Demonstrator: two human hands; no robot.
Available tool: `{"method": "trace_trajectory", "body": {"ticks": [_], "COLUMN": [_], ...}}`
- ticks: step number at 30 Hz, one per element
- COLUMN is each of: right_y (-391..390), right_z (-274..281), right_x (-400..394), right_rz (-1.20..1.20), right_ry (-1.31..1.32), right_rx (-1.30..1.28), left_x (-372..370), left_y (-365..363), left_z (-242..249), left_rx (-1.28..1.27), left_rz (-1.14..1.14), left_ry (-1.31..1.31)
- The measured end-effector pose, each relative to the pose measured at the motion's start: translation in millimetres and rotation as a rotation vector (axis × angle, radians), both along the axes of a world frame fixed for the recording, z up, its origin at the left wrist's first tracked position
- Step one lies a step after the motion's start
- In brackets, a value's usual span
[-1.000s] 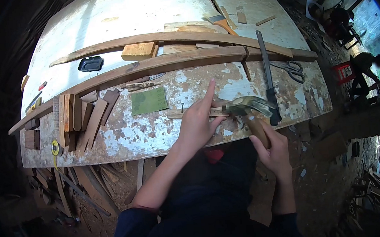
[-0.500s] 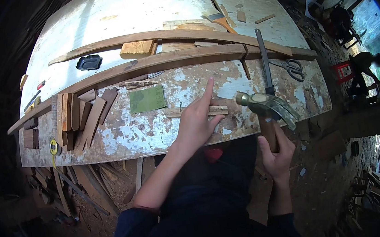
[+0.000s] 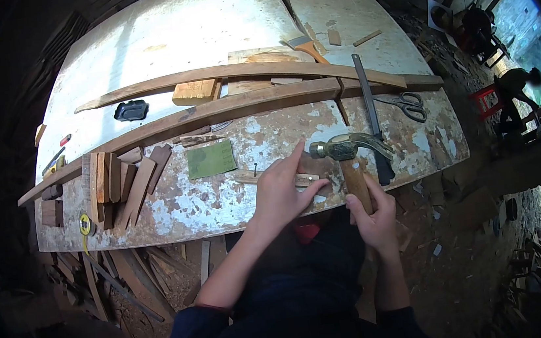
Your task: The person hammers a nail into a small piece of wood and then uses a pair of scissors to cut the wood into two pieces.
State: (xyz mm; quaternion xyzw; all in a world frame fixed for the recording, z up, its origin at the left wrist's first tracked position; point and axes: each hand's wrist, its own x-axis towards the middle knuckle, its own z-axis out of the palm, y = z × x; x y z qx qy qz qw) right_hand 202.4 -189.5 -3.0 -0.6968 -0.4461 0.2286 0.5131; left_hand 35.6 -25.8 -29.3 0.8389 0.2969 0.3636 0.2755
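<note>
My right hand is closed around the wooden handle of a claw hammer. The hammer's metal head is raised over the bench, its striking face toward my left hand and its claw pointing right. My left hand lies over a narrow wooden strip and holds it against the bench. Its index finger and thumb are spread on either side of the strip; the other fingers are mostly hidden. A nail stands upright near the strip's left end. Green sandpaper lies just beyond it.
Long wooden bars cross the worn bench. Scissors and a dark flat bar lie at right. Stacked wood blocks and a tape measure stand left. A paintbrush lies behind; a person is far right.
The hammer in my right hand has moved left, nearer my left hand, and its head has turned more level. My left hand stays on the strip. The view has shifted slightly.
</note>
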Motion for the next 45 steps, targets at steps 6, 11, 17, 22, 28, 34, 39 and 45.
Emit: {"method": "trace_trajectory", "body": {"ticks": [6, 11, 17, 22, 28, 34, 39, 45], "right_y": [30, 47, 55, 56, 55, 56, 57, 56], "right_z": [-10, -8, -17, -15, -19, -19, -23, -27], "right_x": [-20, -33, -37, -34, -34, -36, -36, -41], "right_rz": [0.126, 0.140, 0.115, 0.080, 0.107, 0.064, 0.054, 0.044], "right_ry": [0.505, 0.624, 0.689, 0.719, 0.683, 0.685, 0.649, 0.589], "right_rx": [0.149, 0.167, 0.169, 0.170, 0.140, 0.172, 0.169, 0.171], "left_x": [4, 5, 4, 7, 7, 10, 10, 10], "left_y": [-3, -3, -3, -4, -2, -3, -4, -2], "left_z": [0, -5, -5, -3, -4, -6, -7, -5], "left_rx": [0.019, 0.027, 0.040, 0.035, -0.010, 0.058, 0.101, 0.107], "left_rz": [0.053, 0.031, 0.034, 0.062, 0.062, 0.090, 0.076, 0.072], "left_ry": [-0.014, -0.032, -0.009, -0.019, -0.020, -0.009, -0.019, -0.004]}}
